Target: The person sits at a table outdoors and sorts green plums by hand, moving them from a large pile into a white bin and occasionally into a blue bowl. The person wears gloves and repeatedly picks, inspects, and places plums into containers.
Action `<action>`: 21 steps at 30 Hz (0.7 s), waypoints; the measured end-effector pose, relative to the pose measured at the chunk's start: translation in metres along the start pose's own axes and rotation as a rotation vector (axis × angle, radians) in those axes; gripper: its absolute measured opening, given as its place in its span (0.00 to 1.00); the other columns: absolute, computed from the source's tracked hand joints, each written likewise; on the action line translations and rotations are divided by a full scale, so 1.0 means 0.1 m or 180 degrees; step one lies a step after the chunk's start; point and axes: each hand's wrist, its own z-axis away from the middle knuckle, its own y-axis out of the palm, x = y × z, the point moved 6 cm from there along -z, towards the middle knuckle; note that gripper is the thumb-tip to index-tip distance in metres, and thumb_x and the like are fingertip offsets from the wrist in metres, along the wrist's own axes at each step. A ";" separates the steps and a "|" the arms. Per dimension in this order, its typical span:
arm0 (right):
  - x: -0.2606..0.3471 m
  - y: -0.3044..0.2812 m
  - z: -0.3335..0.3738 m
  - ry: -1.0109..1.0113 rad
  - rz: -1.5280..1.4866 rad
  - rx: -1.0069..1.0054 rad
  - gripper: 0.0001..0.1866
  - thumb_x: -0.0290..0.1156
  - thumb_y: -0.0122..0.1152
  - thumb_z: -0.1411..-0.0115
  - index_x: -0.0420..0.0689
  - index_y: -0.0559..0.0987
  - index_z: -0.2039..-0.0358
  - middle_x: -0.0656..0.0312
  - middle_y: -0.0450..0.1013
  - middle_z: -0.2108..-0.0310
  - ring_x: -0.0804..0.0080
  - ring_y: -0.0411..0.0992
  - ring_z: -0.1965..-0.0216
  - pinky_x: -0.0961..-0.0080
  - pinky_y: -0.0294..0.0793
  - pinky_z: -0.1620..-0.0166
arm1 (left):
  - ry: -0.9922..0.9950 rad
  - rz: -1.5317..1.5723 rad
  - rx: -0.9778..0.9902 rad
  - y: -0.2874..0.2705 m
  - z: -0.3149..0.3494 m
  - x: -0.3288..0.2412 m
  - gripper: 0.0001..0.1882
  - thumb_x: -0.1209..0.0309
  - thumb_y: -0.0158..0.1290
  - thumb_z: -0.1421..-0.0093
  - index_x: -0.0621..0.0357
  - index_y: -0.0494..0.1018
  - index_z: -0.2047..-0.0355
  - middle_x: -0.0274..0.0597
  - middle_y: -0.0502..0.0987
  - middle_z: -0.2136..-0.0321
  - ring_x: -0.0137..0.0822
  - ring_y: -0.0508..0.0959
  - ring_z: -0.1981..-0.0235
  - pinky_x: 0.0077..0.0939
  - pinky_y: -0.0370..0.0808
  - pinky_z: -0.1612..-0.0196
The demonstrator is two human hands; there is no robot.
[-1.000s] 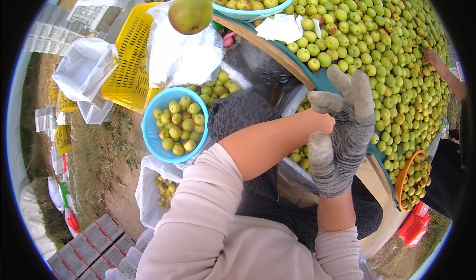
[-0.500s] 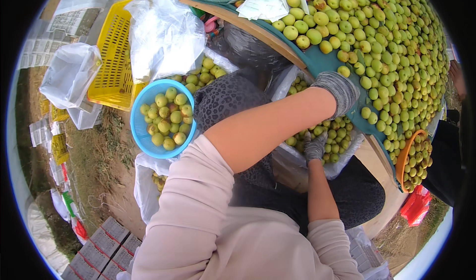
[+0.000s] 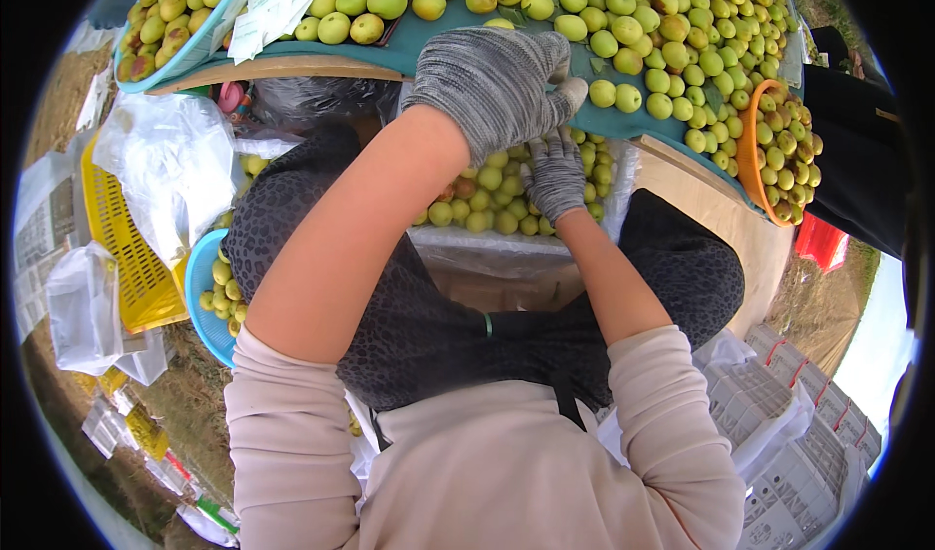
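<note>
Both my hands wear grey knit gloves. My left hand (image 3: 497, 92) hovers at the near edge of the green-clothed table (image 3: 414, 45), thumb and forefinger apart with a gap between them and no fruit visible there; its other fingers are hidden. My right hand (image 3: 558, 175) lies with outstretched fingers on small round yellow-green fruits (image 3: 504, 221). These fill a box lined with clear plastic (image 3: 487, 253) between my knees. A large heap of the same fruit (image 3: 672, 29), some blushed brown-red, covers the table beyond my hands.
An orange basket of fruit (image 3: 750, 151) tips at the right table edge, beside a person in dark clothes (image 3: 847, 151). On the left are a blue basket (image 3: 205, 302), a yellow crate (image 3: 117, 228) and plastic bags (image 3: 170, 160). Paper slips (image 3: 273, 9) lie on the table.
My view has turned to the right and closer to the table. My left hand has moved back from the heap's edge above the box; the right hand stays on the boxed fruit.
</note>
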 end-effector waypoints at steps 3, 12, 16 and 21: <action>-0.43 0.16 -0.10 0.0054 0.0556 0.0967 0.33 0.42 0.56 0.43 0.50 0.63 0.37 0.52 0.56 0.36 0.53 0.50 0.33 0.52 0.44 0.32 | -0.0026 -0.0072 -0.0091 0.00 0.00 0.00 0.19 0.46 0.55 0.44 0.46 0.75 0.67 0.41 0.80 0.76 0.40 0.81 0.72 0.36 0.77 0.64; -0.39 0.17 0.43 0.0467 -0.0078 0.0687 0.22 0.40 0.57 0.44 0.45 0.76 0.50 0.50 0.67 0.46 0.53 0.59 0.39 0.53 0.57 0.38 | 0.0125 -0.0022 -0.0312 -0.29 -0.02 -0.05 0.27 0.46 0.55 0.47 0.58 0.71 0.60 0.49 0.78 0.69 0.47 0.79 0.65 0.37 0.74 0.59; 0.17 0.38 0.24 0.0033 -0.0336 0.1146 0.23 0.36 0.58 0.45 0.50 0.73 0.48 0.52 0.67 0.50 0.52 0.66 0.48 0.56 0.68 0.47 | 0.0228 -0.0113 -0.0489 -0.30 0.04 -0.06 0.27 0.47 0.55 0.47 0.58 0.72 0.59 0.48 0.78 0.70 0.47 0.79 0.65 0.37 0.74 0.58; 0.33 0.38 0.38 0.0171 0.0042 0.1017 0.25 0.33 0.54 0.44 0.54 0.71 0.43 0.50 0.63 0.44 0.51 0.68 0.50 0.56 0.69 0.49 | 0.0291 -0.0091 -0.0439 -0.19 -0.01 0.07 0.26 0.49 0.55 0.46 0.60 0.73 0.60 0.48 0.78 0.66 0.46 0.78 0.62 0.37 0.74 0.56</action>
